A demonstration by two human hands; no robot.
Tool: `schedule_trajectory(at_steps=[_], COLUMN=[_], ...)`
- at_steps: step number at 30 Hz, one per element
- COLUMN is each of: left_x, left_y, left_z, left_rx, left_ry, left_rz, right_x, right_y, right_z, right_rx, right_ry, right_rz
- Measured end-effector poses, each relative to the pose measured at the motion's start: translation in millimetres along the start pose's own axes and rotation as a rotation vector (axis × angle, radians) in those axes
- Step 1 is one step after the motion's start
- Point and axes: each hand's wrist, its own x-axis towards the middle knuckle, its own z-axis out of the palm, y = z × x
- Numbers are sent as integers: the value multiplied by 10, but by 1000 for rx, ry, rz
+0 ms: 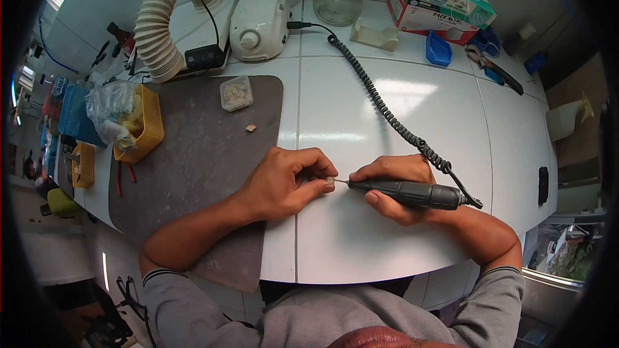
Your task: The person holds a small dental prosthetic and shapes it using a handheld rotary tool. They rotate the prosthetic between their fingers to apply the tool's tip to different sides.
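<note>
My left hand (284,180) pinches a small pale piece (330,180) between thumb and fingertips, over the white tiled tabletop (348,251). A black rotary handpiece (416,194) lies in the grip of my right hand (400,169), held like a pen and pointing left. Its thin metal bit (342,182) reaches right to the pale piece. From the handpiece's rear end, a coiled black cord (380,101) runs up to a white control unit (258,26) with a round knob. The piece is too small and covered by fingers for me to make out its kind.
Left of my hands lies a dark mat (200,148) with a clear box of small pale pieces (236,93) and one loose piece (251,127). Yellow basket (151,122), red-handled tool (126,179) and ribbed hose (155,32) stand left. A glass jar (338,0) and cartons (432,16) line the back.
</note>
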Motion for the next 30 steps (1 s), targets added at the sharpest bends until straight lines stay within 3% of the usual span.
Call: schedule_trajectory(at_steps=[30], left_x=[-1], left_y=[17], left_z=[-11], left_rx=[-9], left_ry=[-31], left_rz=[-7], right_x=[12], right_y=[-38], right_z=[-37], right_rx=[-1], right_ry=[-48], right_rz=[35])
